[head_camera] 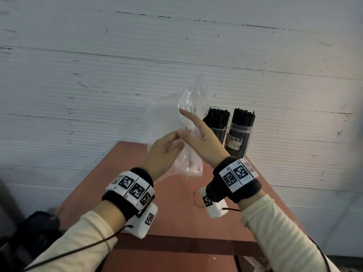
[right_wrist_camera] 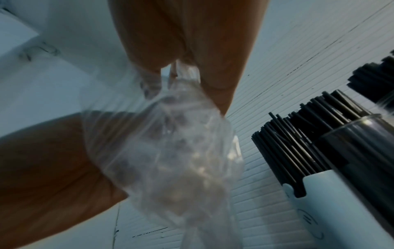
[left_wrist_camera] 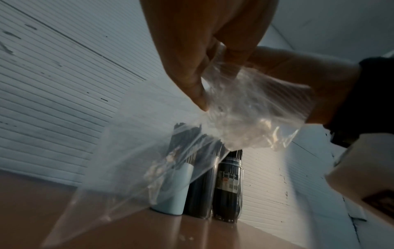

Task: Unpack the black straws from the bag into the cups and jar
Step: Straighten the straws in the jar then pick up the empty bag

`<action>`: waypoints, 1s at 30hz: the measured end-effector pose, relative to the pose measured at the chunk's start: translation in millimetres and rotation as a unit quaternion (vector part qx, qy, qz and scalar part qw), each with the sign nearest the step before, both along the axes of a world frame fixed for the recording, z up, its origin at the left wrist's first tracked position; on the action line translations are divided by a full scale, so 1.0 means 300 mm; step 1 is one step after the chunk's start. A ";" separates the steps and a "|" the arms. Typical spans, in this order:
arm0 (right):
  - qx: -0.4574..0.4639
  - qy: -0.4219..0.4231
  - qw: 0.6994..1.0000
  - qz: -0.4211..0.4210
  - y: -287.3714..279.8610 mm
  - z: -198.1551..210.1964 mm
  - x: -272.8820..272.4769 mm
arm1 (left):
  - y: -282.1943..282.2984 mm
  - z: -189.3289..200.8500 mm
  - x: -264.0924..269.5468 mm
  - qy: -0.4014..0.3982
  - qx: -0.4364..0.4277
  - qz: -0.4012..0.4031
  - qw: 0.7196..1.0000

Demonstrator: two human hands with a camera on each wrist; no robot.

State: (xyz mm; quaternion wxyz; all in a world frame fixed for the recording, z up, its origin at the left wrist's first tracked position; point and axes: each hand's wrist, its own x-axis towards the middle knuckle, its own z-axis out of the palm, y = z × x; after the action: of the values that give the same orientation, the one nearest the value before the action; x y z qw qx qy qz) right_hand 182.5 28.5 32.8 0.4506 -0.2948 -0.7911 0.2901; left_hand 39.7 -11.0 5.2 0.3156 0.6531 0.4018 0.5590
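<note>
A clear plastic bag [head_camera: 188, 103] hangs crumpled in the air between both hands, above the red-brown table [head_camera: 176, 205]. I see no straws in it. My left hand [head_camera: 175, 139] pinches the bag [left_wrist_camera: 245, 109] from the left, fingers [left_wrist_camera: 232, 50] curled on the film. My right hand [head_camera: 188, 124] pinches it from the right, index finger held straight; the bag [right_wrist_camera: 170, 151] runs down from that pinch [right_wrist_camera: 183, 70]. At the table's far right stand a dark cup [head_camera: 218, 124] and a labelled jar [head_camera: 240, 134], both full of black straws [right_wrist_camera: 298, 143]. A pale cup [left_wrist_camera: 170, 190] stands left of them, hidden by the bag in the head view.
A white ribbed wall [head_camera: 117, 85] rises right behind the table and the containers. A dark bulky object [head_camera: 35, 232] sits low at the left, off the table. The table's near edge [head_camera: 186, 246] lies under my forearms.
</note>
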 end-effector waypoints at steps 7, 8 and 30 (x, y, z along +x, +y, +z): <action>0.016 0.025 0.998 -0.060 -0.010 -0.015 0.090 | -0.022 0.002 -0.038 -0.002 -0.033 -0.033 0.999; 0.025 0.032 0.997 -0.063 -0.015 -0.010 0.109 | -0.017 0.004 -0.060 -0.032 -0.022 0.008 0.999; 0.087 -0.182 0.944 -0.261 0.067 0.007 0.037 | 0.143 0.048 0.015 0.142 0.133 0.216 0.957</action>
State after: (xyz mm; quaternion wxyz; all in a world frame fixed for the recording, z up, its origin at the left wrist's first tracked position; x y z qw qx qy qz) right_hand 193.5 48.7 34.8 0.3825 -0.4984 -0.7773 0.0332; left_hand 44.3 31.8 19.7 0.0375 0.6597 0.4959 0.5635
